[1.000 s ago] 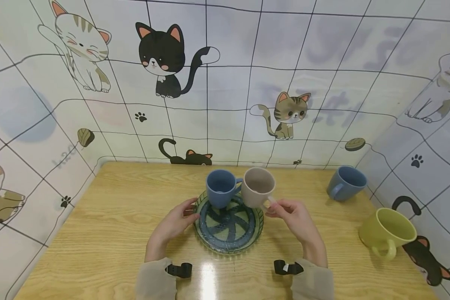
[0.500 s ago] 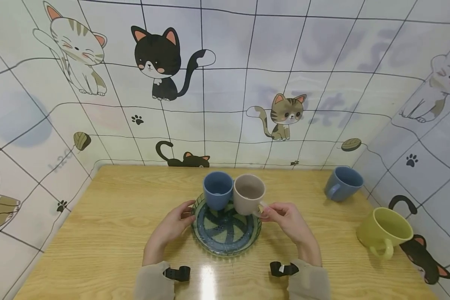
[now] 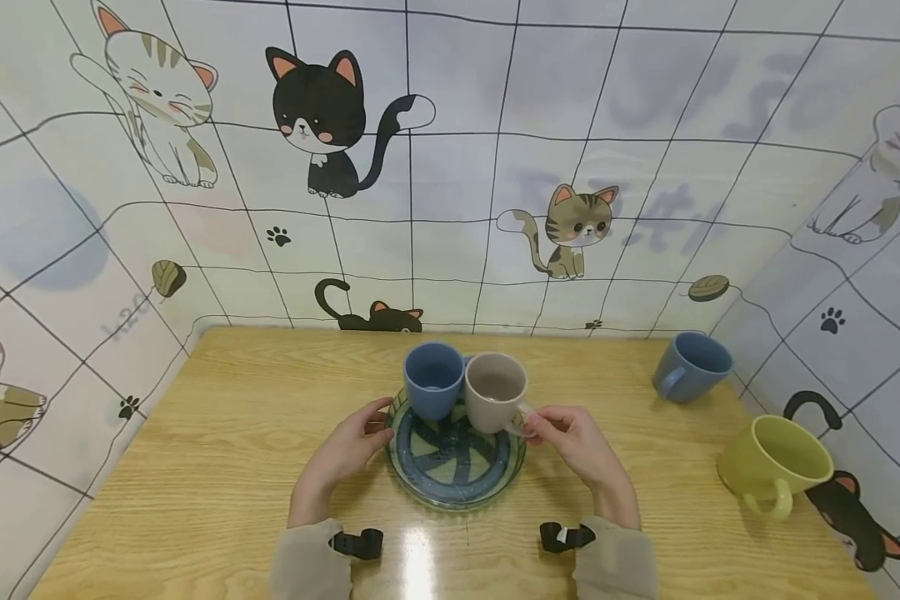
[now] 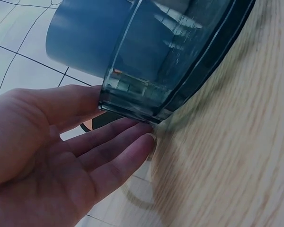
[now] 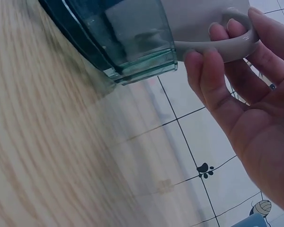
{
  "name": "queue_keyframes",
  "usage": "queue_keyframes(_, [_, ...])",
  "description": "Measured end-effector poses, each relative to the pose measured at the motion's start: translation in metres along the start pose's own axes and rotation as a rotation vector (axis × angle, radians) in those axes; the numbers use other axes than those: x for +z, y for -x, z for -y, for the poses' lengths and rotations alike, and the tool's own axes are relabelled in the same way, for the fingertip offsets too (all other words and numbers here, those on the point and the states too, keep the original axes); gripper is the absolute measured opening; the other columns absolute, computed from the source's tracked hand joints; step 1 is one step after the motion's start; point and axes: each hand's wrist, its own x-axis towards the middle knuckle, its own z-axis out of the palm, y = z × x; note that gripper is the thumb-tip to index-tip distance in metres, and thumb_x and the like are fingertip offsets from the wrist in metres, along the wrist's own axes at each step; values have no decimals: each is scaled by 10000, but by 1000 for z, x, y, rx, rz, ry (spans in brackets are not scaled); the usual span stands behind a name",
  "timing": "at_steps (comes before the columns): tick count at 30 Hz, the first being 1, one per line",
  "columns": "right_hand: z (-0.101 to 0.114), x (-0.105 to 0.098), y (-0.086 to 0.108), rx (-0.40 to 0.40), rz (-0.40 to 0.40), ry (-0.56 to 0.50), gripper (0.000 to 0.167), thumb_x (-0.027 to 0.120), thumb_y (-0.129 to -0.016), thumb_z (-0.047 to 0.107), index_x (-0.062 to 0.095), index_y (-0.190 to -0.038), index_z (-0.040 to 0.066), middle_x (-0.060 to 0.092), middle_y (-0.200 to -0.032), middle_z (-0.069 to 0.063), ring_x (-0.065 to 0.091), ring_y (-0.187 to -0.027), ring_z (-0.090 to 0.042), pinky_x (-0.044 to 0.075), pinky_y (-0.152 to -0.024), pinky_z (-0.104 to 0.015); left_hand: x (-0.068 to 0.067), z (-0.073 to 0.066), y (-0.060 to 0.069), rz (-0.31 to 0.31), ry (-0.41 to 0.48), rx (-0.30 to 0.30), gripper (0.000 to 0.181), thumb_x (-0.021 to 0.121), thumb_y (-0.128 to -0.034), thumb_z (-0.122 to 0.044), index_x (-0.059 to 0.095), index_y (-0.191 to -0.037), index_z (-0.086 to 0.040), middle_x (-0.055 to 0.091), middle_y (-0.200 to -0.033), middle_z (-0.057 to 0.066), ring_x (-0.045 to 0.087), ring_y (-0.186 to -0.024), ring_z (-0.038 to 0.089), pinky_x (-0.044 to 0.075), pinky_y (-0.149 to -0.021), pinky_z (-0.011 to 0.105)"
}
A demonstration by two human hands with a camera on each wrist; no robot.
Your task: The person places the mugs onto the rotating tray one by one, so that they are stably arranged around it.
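Note:
A clear greenish glass plate (image 3: 453, 475) with a dark blue swirl pattern lies on the wooden table in the head view. On its back left part stands a blue mug (image 3: 432, 383). Beside it, over the plate's back right part, is a beige mug (image 3: 495, 392), upright and close against the blue one. My right hand (image 3: 577, 437) pinches the beige mug's handle (image 5: 222, 49) between thumb and fingers. At the plate's left rim rests my left hand (image 3: 348, 442), thumb and fairly straight fingers (image 4: 123, 161) touching the edge.
Another blue mug (image 3: 692, 367) stands at the table's back right. Nearer on the right is a yellow mug (image 3: 774, 462), its handle toward the front. A cat-patterned covering (image 3: 450, 167) rises behind the table (image 3: 255, 433) and at both sides.
My right hand has brought the beige mug left and slightly toward the front, further over the plate. The left hand stays at the plate's rim.

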Motion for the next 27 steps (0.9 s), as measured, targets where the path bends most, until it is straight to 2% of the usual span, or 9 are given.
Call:
queue_keyframes(5, [-1,-1,0,19,-22,65,246,574,-990,79,676,-1024,-142,669,-970,-278,652,-851,-321,559,-745,-394,1,-1,0,-4,-12,-13,514,583,-976,-62,429,-1466,-56,539,-1326,204,531,-1211,366,443,-973,512])
queue_keyframes(12, [1,0,-2,79,-51,111,268,587,-991,128,680,-1044,-117,682,-980,-237,631,-867,-362,548,-777,-439,2,-1,0,-8,-9,-18,504,570,-986,-73,424,-1468,-51,527,-1343,212,529,-1215,362,439,-974,513])
queue_keyframes(21, [0,3,-5,155,-97,99,274,585,-994,145,671,-1033,-113,660,-993,-260,614,-829,-282,533,-773,-417,2,1,-2,-13,-9,-1,483,535,-991,-41,423,-1460,-24,507,-1368,228,521,-1223,379,420,-992,528])
queue_keyframes(27, [-1,2,-5,172,-103,81,286,579,-1000,162,667,-1052,-105,655,-1007,-254,609,-838,-289,518,-780,-448,3,1,-3,-13,-21,-1,483,510,-987,-13,419,-1461,-21,510,-1362,232,510,-1230,387,404,-1004,539])
